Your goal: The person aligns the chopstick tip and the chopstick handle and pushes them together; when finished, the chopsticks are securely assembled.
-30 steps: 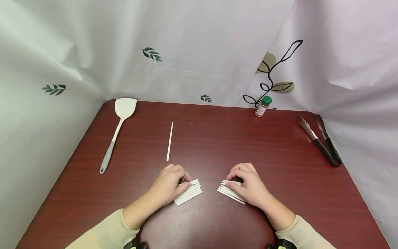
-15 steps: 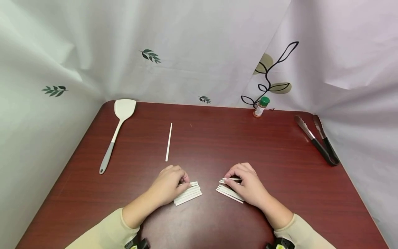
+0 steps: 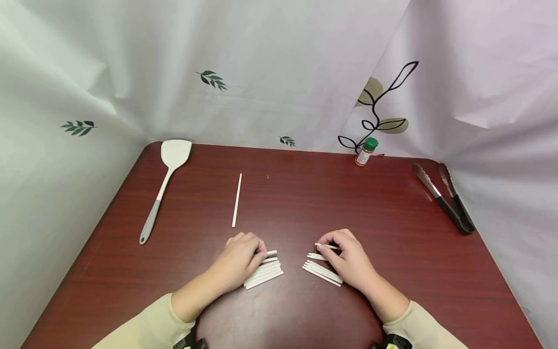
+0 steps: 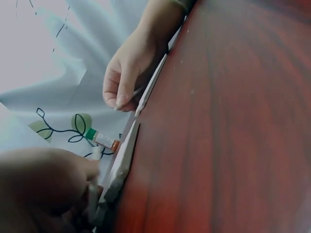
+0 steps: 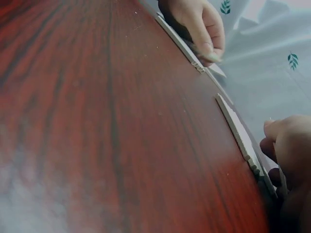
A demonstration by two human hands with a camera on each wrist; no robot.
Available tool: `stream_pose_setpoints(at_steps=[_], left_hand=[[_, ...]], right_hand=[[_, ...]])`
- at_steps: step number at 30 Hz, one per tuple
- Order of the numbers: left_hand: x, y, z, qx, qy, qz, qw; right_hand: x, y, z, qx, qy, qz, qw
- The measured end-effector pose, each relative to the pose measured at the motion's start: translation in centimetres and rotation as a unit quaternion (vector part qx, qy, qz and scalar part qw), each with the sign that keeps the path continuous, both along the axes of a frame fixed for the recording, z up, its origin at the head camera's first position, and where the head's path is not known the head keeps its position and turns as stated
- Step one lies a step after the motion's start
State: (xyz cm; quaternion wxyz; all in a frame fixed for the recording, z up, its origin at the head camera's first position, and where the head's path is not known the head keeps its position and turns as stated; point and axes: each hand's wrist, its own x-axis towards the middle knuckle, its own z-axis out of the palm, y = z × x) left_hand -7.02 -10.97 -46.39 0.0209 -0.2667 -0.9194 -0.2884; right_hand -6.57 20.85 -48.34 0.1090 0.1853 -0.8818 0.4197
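In the head view my left hand (image 3: 237, 259) pinches a thin white stick (image 3: 272, 252) between thumb and fingertips. Below it a row of several white sticks (image 3: 264, 276) lies side by side on the table. My right hand (image 3: 348, 256) likewise pinches one thin white stick (image 3: 327, 246), raised slightly above a second row of white sticks (image 3: 321, 273). A small gap separates a stick or two (image 3: 315, 256) from that row. The palms hide parts of both rows. The left wrist view shows the left hand (image 4: 43, 182) close up, dark and blurred.
One more white stick (image 3: 237, 200) lies farther back on the dark red table (image 3: 296, 203). A white spatula with a grey handle (image 3: 159, 194) is at the left. At the back stands a green-capped bottle (image 3: 366, 152); black-handled tongs (image 3: 449, 201) lie at the right.
Each hand has separated a stick from its row and moved it slightly away toward the back. Gaps have opened in both rows. The lone stick has stayed put.
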Motion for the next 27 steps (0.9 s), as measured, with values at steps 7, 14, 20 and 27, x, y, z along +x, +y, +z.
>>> stream_pose_setpoints(at_steps=[7,14,20,27], left_hand=[[0.0,0.5,-0.3,0.036,0.031,-0.009,0.9988],[0.3,0.9,-0.3,0.036,0.064,-0.019,0.9971],[0.6,1.5,-0.9,0.038,0.104,-0.057,0.9922],[1.2,2.1,-1.1,0.065,0.119,-0.086,0.9871]], right_hand=[[-0.4,-0.1,-0.3,-0.016,0.058,0.014,0.9981],[-0.6,-0.2,-0.1,-0.043,0.136,0.049,0.9886],[-0.5,-1.0,0.1,-0.07,0.192,0.092,0.9747],[0.1,-2.3,0.2,-0.087,0.209,0.125,0.9659]])
